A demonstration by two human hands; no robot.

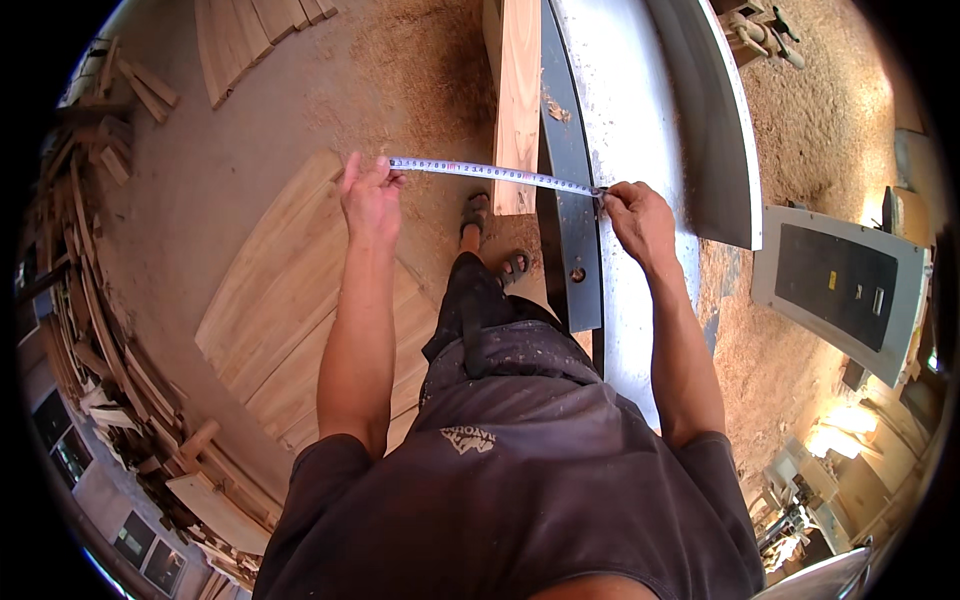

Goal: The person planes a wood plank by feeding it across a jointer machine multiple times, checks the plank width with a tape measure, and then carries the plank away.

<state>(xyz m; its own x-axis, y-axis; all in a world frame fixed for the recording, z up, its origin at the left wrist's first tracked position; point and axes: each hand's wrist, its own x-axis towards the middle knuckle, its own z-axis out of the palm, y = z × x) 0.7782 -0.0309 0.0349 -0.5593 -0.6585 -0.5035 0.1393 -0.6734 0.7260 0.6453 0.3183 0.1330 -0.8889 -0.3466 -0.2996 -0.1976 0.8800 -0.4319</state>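
A white tape measure (470,169) is stretched level between my two hands. My left hand (371,200) pinches one end of its blade, out over the floor. At the other end, my right hand (640,222) is closed on the tape above the metal machine table (640,130); the tape's case is hard to make out there. Under the blade lies a long wooden board (517,100), whose near end sticks out just below the tape. Along the board's right side runs the dark grey edge rail (577,240) of the machine.
Wide planks (290,290) lie on the floor at left, with more boards (245,40) beyond. Scrap wood (110,330) is heaped along the left. A curved metal guard (705,120) rises right of the table, near a grey panel box (840,285). Sawdust (820,120) covers the ground there.
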